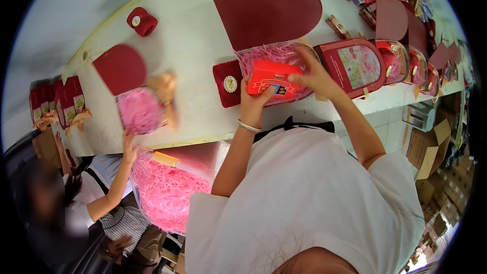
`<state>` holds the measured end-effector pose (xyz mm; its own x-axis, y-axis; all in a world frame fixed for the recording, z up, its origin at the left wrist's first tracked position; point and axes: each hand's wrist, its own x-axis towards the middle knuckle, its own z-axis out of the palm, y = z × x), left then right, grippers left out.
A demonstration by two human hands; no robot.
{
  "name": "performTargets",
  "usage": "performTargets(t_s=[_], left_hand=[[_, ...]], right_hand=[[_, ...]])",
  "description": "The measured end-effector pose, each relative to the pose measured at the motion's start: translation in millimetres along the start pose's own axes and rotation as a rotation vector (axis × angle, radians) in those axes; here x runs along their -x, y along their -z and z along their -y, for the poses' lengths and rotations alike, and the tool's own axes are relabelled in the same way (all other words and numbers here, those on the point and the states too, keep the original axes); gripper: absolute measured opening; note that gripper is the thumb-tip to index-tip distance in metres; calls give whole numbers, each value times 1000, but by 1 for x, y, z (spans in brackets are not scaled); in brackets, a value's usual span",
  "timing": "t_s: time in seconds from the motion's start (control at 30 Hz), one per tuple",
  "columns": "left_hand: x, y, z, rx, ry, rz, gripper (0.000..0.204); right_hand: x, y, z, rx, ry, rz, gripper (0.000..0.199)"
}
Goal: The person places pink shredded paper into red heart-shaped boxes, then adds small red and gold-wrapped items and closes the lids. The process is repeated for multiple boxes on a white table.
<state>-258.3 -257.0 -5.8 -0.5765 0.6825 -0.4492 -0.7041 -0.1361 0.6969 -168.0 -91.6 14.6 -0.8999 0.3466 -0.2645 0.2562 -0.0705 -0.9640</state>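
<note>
White-shirted shoulders (314, 198) closest to the lens, forearms reaching up and away to the desk (193, 35).

Ordered by size from there:

Desk: long, pale, running from left to upper right, carrying everything below.

Bin of pink shred (170, 187): under the desk edge at lower left, heaped full; a co-worker's hand (129, 147) raised beside it toward a second shred-filled box (139, 109) with a dark red flap (119, 67) and a tan bow.

Open gift box (274, 61): straight ahead, dark red arched lid (269, 15) thrown back, clear tray bedded with pink shred. Otherwise apparently bare of goods.

Row of finished boxes (406, 61): off to the right, already packed with red items, one fronted by a floral card (357, 66). More red cartons stacked at far left (56, 101).

Red carton (271, 82): small, held over the near rim of the open box, just above the shred, not yet let go.

Small red round-badged pad (228, 83): on the desk just left of the box, untouched; another (142, 22) well apart at upper left.

Left hand (252, 100): fingers clamped on the carton's lower left corner, bracelet at the wrist.

Right hand (315, 77): fingers closed on the carton's right end.

Judged progress: bedding done, first carton going in, remaining items and lid closing apparently left.
</note>
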Motion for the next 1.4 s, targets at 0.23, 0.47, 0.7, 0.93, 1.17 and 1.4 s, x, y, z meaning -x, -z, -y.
performTargets(t_s=[0.23,0.47,0.7,0.93,1.17,1.4], left_hand=[[-10,3,-8,-533,-481,-283,42],[-21,76,-6,-1452,-485,-296,64],[-26,69,-9,-1823,-301,-381,79],[-12,75,-31,-1347,-513,-417,85],[34,12,-61,-785,-532,-270,93],[33,-17,-47,-868,-620,-45,92]], right_hand=[[-18,-12,-32,-185,-57,-152,60],[-66,-13,-82,-91,-1,-43,51],[-72,-31,-97,140,5,-181,51],[-42,-34,-74,526,134,-457,53],[11,-50,5,-122,9,3,61],[15,-49,25,-459,10,99,63]])
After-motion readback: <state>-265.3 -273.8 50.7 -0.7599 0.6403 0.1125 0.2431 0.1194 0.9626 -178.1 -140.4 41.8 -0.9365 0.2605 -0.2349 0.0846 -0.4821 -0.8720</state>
